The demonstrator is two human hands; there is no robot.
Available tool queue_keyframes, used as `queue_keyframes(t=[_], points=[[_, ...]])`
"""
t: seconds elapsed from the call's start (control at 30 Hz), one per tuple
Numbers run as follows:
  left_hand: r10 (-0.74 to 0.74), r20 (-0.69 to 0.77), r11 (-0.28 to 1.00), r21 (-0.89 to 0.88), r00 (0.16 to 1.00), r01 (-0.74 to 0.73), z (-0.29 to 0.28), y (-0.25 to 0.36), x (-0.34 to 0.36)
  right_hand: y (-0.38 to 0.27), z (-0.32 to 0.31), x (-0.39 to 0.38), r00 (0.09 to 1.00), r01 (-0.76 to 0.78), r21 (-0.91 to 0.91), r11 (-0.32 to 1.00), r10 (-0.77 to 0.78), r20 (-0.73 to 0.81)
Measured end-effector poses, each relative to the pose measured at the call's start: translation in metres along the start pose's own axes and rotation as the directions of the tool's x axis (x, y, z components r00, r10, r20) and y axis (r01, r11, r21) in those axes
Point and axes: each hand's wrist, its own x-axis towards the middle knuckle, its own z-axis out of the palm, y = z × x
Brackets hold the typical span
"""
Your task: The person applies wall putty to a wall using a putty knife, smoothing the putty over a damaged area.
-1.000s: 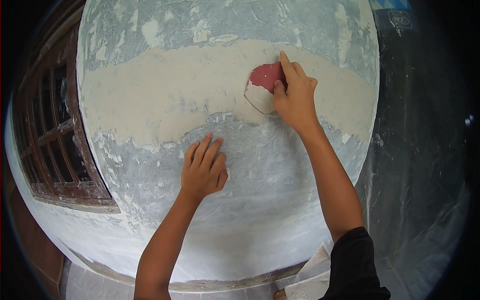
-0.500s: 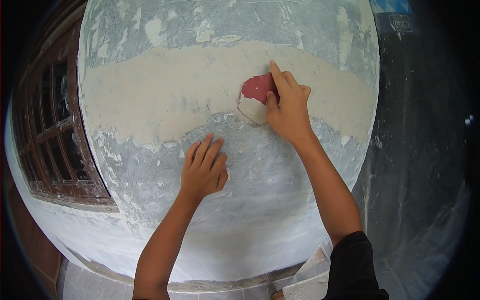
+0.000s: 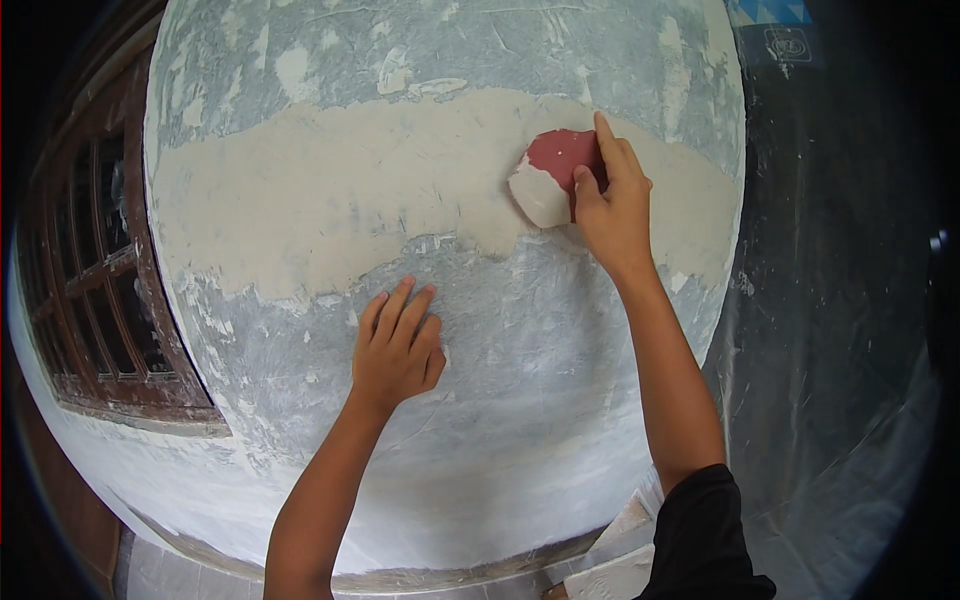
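My right hand (image 3: 618, 205) grips a red putty scraper (image 3: 563, 152), its thumb on the near face and the index finger stretched along the edge. Cream putty coats the scraper's lower left part, which lies against the wall (image 3: 500, 340). Across the wall runs a wide band of smooth cream putty (image 3: 330, 190), with rough grey surface above and below it. My left hand (image 3: 397, 340) rests on the grey part just under the band, fingers apart and holding nothing.
A brown wooden window (image 3: 105, 260) with dark panes is set at the left. Dark plastic sheeting (image 3: 830, 280) hangs to the right of the wall. Near the wall's foot, a putty-covered board (image 3: 610, 578) lies on the grey tiled floor (image 3: 180, 575).
My right hand has moved the scraper to the right and slightly up along the band, tilting it. Putty now covers more just below its earlier place. The left hand stays nearly still.
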Motion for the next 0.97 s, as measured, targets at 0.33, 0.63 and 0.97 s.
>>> queue_keyframes(t=[0.33,0.63,0.97], points=[[-0.001,0.015,1.0,0.009,1.0,0.001,-0.002,-0.002,-0.002,-0.007,0.003,-0.025,0.994,-0.008,0.048,0.999,0.003,0.108],[-0.001,0.004,1.0,0.015,1.0,0.001,-0.001,-0.001,-0.002,-0.024,0.008,-0.054,0.962,-0.262,0.141,0.955,0.269,-0.035],[0.004,0.01,1.0,-0.004,1.0,-0.004,-0.001,-0.002,-0.001,-0.034,0.024,-0.064,0.927,-0.357,0.153,0.921,0.37,-0.067]])
